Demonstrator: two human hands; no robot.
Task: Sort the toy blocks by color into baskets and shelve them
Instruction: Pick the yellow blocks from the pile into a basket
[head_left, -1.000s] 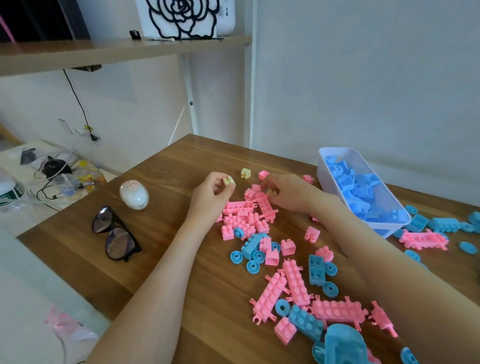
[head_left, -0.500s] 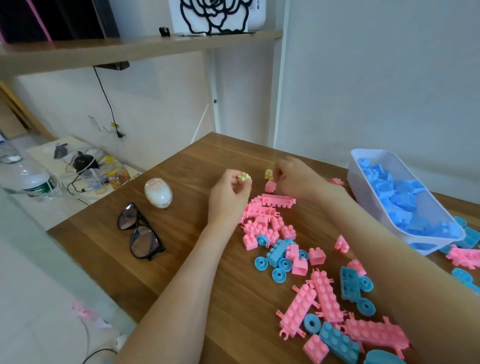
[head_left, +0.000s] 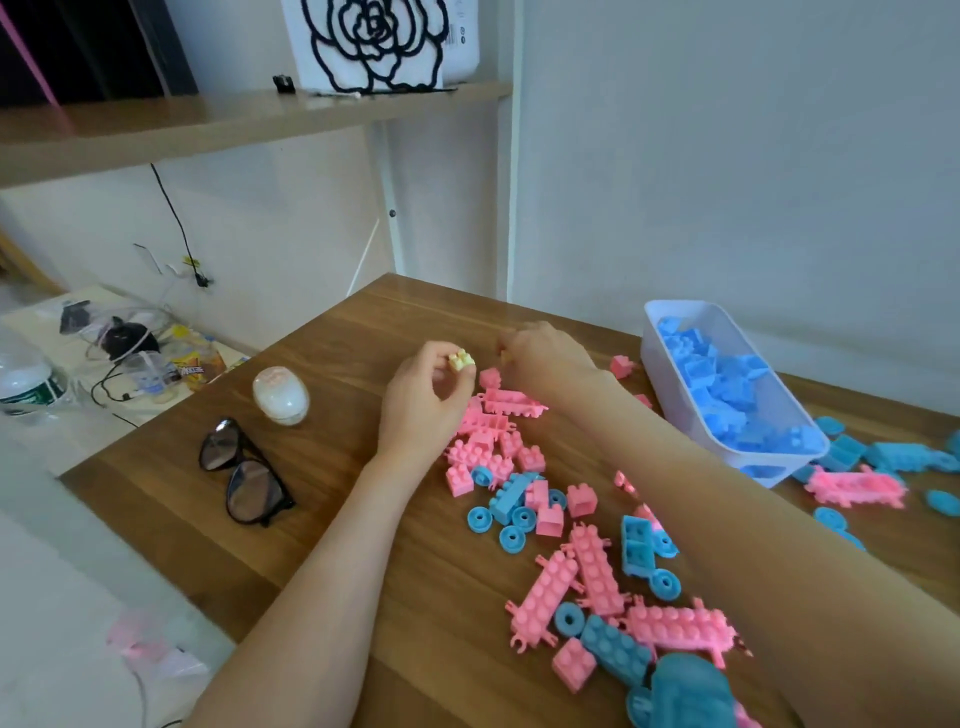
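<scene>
Over the wooden table (head_left: 322, 467), the left hand (head_left: 426, 400) pinches a small yellow block (head_left: 462, 360), while the right hand (head_left: 545, 358) curls down just beside it, perhaps gripping something, I cannot tell, above the pink blocks (head_left: 498, 431), with the white basket (head_left: 655, 364) of blue blocks (head_left: 727, 384) near its forearm.

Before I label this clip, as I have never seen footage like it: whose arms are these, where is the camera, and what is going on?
No machine here: a person sorts toys with bare hands. Every picture comes from one camera on the person's head, looking forward and down. The left hand pinches a small pale yellow plastic block in its fingers. The right hand reaches to the pile's far end; what it holds is hidden. On the brown wooden table lie loose pink and blue pieces, such as a long pink studded block and a blue plastic wheel, plus black-framed glasses and a white egg-shaped object. A white plastic basket holds blue blocks only.
</scene>
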